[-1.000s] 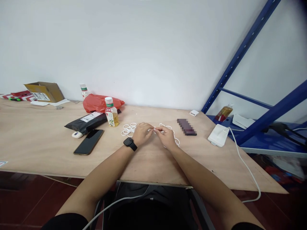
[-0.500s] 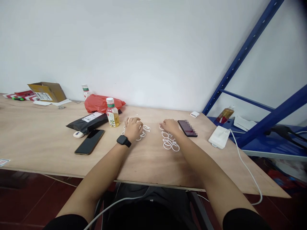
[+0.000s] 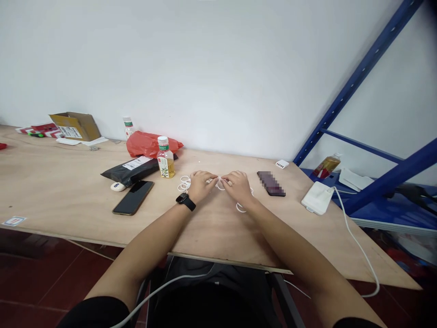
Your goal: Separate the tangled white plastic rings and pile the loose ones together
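My left hand [image 3: 200, 186], with a black watch on its wrist, is closed in a pinch. Its fingertips meet those of my right hand [image 3: 238, 187] just above the table, and white shows between them. A thin white ring [image 3: 221, 185] hangs at the pinched fingers of the right hand. The left fingertips seem to grip a white ring too, mostly hidden by the fingers. More white rings [image 3: 183, 186] lie left of my left hand. Another white ring [image 3: 241, 208] lies under my right wrist, and others are partly covered by that hand.
Left of my hands stand a drink bottle [image 3: 165, 159], a black parcel [image 3: 131, 172], a phone [image 3: 133, 198] and a white oval item [image 3: 118, 187]. On the right are a second phone [image 3: 271, 183], a white charger [image 3: 282, 164] and a white box [image 3: 317, 198] with a cable.
My hands have come together, the left moving right and the right moving slightly left, and their fingertips now meet. A ring now shows between them. The view has shifted slightly.
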The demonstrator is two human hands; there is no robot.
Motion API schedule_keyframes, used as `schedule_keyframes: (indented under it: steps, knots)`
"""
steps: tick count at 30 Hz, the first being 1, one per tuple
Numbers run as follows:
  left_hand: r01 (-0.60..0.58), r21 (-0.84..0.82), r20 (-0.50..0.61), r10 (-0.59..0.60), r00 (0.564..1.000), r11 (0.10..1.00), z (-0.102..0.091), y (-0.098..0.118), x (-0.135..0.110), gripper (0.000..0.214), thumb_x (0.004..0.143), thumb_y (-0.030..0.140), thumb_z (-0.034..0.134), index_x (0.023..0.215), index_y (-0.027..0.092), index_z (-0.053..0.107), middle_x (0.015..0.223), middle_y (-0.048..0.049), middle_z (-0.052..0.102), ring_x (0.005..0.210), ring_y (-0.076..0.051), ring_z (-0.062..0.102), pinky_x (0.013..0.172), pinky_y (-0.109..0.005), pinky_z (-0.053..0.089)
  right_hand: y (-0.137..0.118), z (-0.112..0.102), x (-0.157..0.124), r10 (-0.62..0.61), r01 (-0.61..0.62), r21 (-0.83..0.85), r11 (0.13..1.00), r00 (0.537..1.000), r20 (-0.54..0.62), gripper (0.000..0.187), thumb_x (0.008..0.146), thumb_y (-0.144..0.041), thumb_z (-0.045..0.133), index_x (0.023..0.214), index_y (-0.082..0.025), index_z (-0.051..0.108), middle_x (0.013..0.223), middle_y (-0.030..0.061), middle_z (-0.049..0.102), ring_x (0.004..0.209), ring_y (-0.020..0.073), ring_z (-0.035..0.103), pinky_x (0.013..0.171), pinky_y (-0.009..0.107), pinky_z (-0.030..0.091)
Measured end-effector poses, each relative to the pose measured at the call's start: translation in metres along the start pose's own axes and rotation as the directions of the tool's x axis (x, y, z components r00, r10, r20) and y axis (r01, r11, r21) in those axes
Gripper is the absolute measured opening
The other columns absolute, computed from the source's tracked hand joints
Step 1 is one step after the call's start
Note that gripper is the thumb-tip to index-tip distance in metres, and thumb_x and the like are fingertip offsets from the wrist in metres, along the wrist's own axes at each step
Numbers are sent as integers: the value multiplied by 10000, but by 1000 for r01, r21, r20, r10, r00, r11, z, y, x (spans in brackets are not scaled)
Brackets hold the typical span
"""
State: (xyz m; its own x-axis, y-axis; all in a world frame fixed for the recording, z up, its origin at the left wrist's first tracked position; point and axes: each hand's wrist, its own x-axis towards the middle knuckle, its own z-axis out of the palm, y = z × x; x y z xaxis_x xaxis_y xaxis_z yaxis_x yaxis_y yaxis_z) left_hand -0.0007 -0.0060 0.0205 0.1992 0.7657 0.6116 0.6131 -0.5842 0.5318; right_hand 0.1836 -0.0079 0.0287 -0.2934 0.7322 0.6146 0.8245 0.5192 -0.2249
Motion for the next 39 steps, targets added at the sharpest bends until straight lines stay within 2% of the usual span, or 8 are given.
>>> schedule_keyframes:
  steps: [3,7,11,15,20,23,32,39]
  knots:
    - [3,-159,55,6,998,987,4,4,-1,198,858,368,611,808,234,748,864,-36,748,876,-204,643,905,-381,425,-11,-6,-19,-32,37,59,998,995,-90,160,902,-320,577,846,-246,708,825,43,697,865,210,594,860,373,370]
    - [122,-410,168,-56,984,904,9,5,-3,289,834,439,619,843,184,755,849,-56,750,805,-192,666,757,-308,503,-12,-4,-34,-41,72,123,990,971,-235,138,903,-288,582,841,-242,696,797,25,710,811,191,609,833,369,401]
    - [130,-507,184,-40,982,852,9,5,-5,308,815,452,642,844,165,751,862,-68,744,815,-190,671,758,-296,518,-12,0,-37,-51,115,203,972,954,-297,111,890,-246,590,881,-251,701,815,17,722,806,189,625,807,369,438]
    - [8,-472,81,35,996,882,6,5,-3,261,816,423,660,844,178,745,861,-74,730,814,-180,661,764,-300,517,-16,-1,-37,-37,115,299,947,966,-256,136,883,-244,588,935,-261,713,871,28,734,834,198,647,813,381,473]
    - [-125,-375,19,143,990,918,6,4,-3,213,855,380,638,888,202,751,845,-70,710,812,-173,641,768,-317,509,-16,2,-37,208,-86,519,850,961,-182,169,855,-311,621,968,-237,723,869,37,739,809,192,677,774,341,529]
    - [-190,-325,26,210,977,926,7,5,-4,208,880,369,613,904,216,752,854,-67,717,820,-177,646,777,-330,504,-15,4,-37,278,-162,571,805,953,-122,195,841,-333,636,981,-237,732,889,36,746,819,194,689,771,325,539]
    - [-135,-330,69,166,984,934,7,9,-6,219,875,378,620,788,200,713,822,-46,739,770,-172,671,744,-319,508,-15,5,-39,295,-209,533,820,952,-82,142,828,-300,627,869,-218,735,845,35,750,786,197,688,743,322,530]
    - [-176,-228,31,188,982,958,7,12,-6,217,907,359,568,803,192,660,812,-47,715,796,-177,645,767,-333,485,-18,2,-35,286,-198,513,835,953,-98,180,853,-329,594,896,-222,733,845,32,749,771,186,685,722,297,522]
